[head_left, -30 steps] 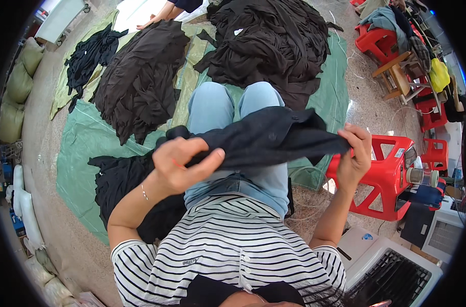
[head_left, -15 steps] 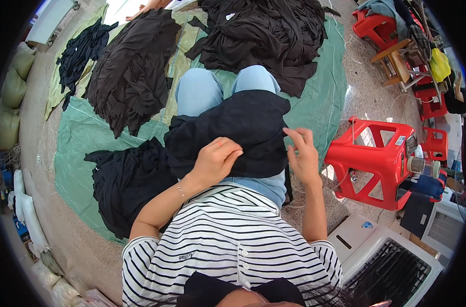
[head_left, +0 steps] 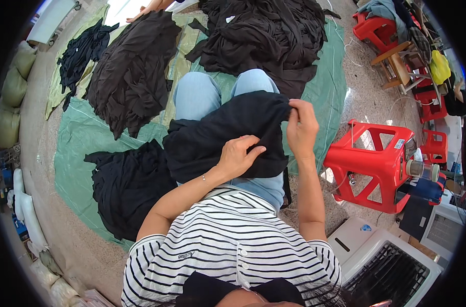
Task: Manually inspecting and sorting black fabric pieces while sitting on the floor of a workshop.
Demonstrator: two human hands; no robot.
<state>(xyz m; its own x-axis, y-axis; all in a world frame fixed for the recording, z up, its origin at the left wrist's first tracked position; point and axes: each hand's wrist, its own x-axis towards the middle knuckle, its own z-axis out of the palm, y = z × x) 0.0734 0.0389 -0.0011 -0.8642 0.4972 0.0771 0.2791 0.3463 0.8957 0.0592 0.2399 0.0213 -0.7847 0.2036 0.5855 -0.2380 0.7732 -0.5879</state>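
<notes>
Across my thighs lies a bundled piece of black cloth [head_left: 217,128], probably a garment, with its folds loose. My right hand [head_left: 303,128] pinches the cloth's far right corner between thumb and fingers. Resting on top of the cloth near its middle, my left hand [head_left: 238,156] has thumb and forefinger apart and grips nothing that I can see. A heap of black clothing [head_left: 130,189] lies on the green sheet [head_left: 71,169] to my left, touching the cloth on my lap.
Large dark heaps of clothing [head_left: 130,71] and more dark cloth [head_left: 263,41] lie beyond my knees. A red plastic stool [head_left: 371,163] stands close on my right, a small device on its side. Another person's arm [head_left: 151,7] reaches in at the far edge.
My right hand has moved up and taken hold of the cloth's corner. My left hand has slid to the right over the cloth, its thumb now apart from the fingers.
</notes>
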